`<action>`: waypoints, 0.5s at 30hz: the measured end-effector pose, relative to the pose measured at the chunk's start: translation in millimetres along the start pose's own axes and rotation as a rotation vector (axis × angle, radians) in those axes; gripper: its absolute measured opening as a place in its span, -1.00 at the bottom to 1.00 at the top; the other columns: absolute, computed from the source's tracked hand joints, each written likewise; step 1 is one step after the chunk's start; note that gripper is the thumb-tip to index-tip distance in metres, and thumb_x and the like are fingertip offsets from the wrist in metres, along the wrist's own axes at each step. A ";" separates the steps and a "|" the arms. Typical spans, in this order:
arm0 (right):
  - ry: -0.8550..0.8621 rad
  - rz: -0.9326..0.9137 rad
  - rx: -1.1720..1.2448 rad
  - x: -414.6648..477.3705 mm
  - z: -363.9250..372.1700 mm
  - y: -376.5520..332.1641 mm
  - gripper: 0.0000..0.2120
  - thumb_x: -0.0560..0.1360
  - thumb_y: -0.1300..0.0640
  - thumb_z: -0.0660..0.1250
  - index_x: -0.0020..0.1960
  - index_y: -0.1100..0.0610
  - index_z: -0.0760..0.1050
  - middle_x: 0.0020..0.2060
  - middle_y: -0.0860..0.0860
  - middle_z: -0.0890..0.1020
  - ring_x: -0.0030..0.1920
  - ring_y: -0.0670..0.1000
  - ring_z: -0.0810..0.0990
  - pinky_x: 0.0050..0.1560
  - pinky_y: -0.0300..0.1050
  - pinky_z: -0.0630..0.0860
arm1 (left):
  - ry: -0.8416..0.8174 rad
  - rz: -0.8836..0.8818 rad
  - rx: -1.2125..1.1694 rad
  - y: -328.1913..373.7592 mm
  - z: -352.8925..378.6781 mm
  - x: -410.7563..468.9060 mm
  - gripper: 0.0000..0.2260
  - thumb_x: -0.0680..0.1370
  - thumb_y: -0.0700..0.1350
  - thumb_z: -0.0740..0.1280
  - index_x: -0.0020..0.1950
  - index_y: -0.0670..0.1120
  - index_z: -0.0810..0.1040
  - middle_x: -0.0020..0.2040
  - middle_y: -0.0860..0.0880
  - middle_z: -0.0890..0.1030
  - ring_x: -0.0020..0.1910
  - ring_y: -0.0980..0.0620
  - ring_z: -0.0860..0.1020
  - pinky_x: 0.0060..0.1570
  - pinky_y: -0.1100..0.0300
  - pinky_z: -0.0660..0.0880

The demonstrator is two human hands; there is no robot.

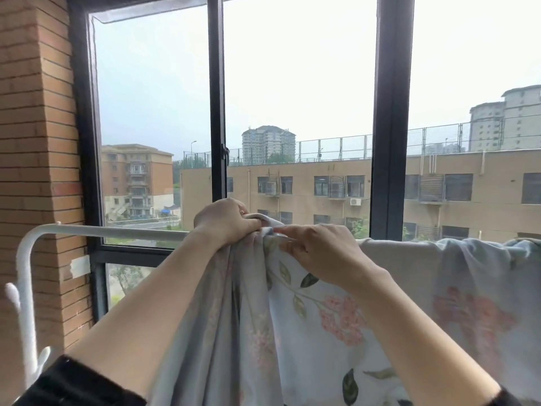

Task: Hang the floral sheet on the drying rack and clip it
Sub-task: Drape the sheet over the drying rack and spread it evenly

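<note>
Only the head cam to go on here, so: the floral sheet is already up on the drying rack. It's draped over the white top rail from dead centre out to about 3 o'clock, and the rest hangs straight down toward 6. The rail from centre out to 9 o'clock is bare, with the brick wall behind that end and the window taking up everything from 10 to 2. Both hands are right at the middle of the frame, where the sheet's bunched edge meets the rail. The left hand is curled into a fist around the gathered fabric on top of the bar. The right hand, just beside it on the 3 o'clock side, is pinching the same edge between thumb and fingertips. To me this is the hanging step, spreading and squaring up the edge. It's definitely not clipping, since I can't spot a clip anywhere. My guess for the next move is to pull that bunched bit leftward along the bare rail so it lies flat, then free one hand to go find a clip while the other pins the fabric down so it doesn't slide off.
</note>
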State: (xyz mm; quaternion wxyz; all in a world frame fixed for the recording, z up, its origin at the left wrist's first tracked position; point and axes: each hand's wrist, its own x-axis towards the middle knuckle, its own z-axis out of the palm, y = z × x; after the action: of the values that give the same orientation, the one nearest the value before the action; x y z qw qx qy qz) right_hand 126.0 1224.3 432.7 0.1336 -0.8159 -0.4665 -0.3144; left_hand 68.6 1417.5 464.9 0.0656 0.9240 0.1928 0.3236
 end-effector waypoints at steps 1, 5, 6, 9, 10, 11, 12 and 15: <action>-0.010 -0.002 0.007 1.4 0.2 0.0 -0.66 0.61 -0.17 0.11 0.37 -0.30 0.36 0.24 -0.16 0.59 0.23 -0.03 0.56 -0.11 -0.18 0.30 | 0.013 -0.004 0.003 -1.4 0.0 -2.0 -0.69 0.45 0.25 0.33 -0.16 0.02 0.62 -0.20 0.06 0.62 -0.14 0.02 0.55 -0.19 0.17 0.47; -0.067 0.002 0.042 5.5 -3.6 0.4 -0.69 0.62 -0.13 0.11 0.34 -0.33 0.38 0.28 -0.22 0.55 0.27 -0.05 0.51 -0.06 -0.19 0.29 | 0.063 -0.014 -0.060 -6.5 1.8 -12.7 -0.67 0.45 0.29 0.30 -0.13 0.05 0.62 -0.17 0.06 0.61 -0.11 -0.01 0.55 -0.19 0.17 0.42; -0.075 0.004 0.047 5.1 -4.2 0.2 -0.69 0.62 -0.13 0.11 0.34 -0.33 0.39 0.28 -0.22 0.54 0.27 -0.05 0.51 -0.05 -0.19 0.29 | 0.085 -0.001 -0.064 -7.4 3.2 -15.8 -0.65 0.45 0.30 0.30 -0.10 0.04 0.63 -0.16 0.05 0.62 -0.11 -0.01 0.56 -0.18 0.17 0.43; -0.080 0.007 0.060 3.0 -5.2 0.9 -0.69 0.62 -0.13 0.12 0.33 -0.32 0.40 0.27 -0.21 0.56 0.26 -0.05 0.51 -0.05 -0.20 0.28 | 0.167 0.045 -0.131 -8.7 7.2 -27.9 -0.62 0.44 0.30 0.32 -0.01 0.03 0.64 -0.13 0.03 0.66 -0.10 -0.02 0.59 -0.13 0.14 0.50; -0.078 0.007 0.067 2.5 -5.4 2.1 -0.69 0.62 -0.13 0.12 0.33 -0.32 0.40 0.26 -0.20 0.56 0.25 -0.05 0.52 -0.04 -0.19 0.29 | 0.206 0.060 -0.197 -8.5 8.6 -34.1 -0.61 0.43 0.28 0.35 0.05 0.02 0.64 -0.09 0.02 0.66 -0.08 -0.01 0.59 -0.10 0.14 0.51; -0.076 0.007 0.074 2.5 -5.7 3.3 -0.69 0.62 -0.13 0.13 0.33 -0.32 0.41 0.25 -0.19 0.57 0.24 -0.04 0.53 -0.03 -0.19 0.30 | 0.250 0.064 -0.276 -8.6 9.8 -41.7 -0.56 0.41 0.27 0.38 0.12 0.00 0.61 -0.02 0.02 0.66 -0.06 0.02 0.59 -0.08 0.16 0.51; -0.073 0.009 0.082 2.2 -6.0 4.5 -0.70 0.61 -0.13 0.14 0.33 -0.32 0.41 0.24 -0.19 0.58 0.23 -0.04 0.53 -0.03 -0.18 0.31 | 0.297 0.056 -0.359 -8.5 10.9 -51.3 -0.49 0.39 0.26 0.41 0.20 -0.02 0.57 0.06 0.01 0.64 -0.03 0.06 0.58 -0.06 0.19 0.51; -0.067 0.019 0.094 1.2 -5.0 6.2 -0.69 0.61 -0.13 0.15 0.33 -0.31 0.41 0.23 -0.20 0.58 0.24 -0.05 0.53 -0.04 -0.19 0.30 | 0.409 -0.004 -0.550 -12.7 17.8 -85.1 -0.29 0.30 0.25 0.46 0.36 -0.03 0.41 0.17 0.09 0.53 0.06 0.18 0.52 -0.05 0.40 0.43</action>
State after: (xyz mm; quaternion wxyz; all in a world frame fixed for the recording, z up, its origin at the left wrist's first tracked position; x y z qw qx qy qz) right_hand 129.7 1219.3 437.8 0.1589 -0.8232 -0.4773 -0.2632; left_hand 14.7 1395.3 399.1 0.2730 0.7872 0.1092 0.5421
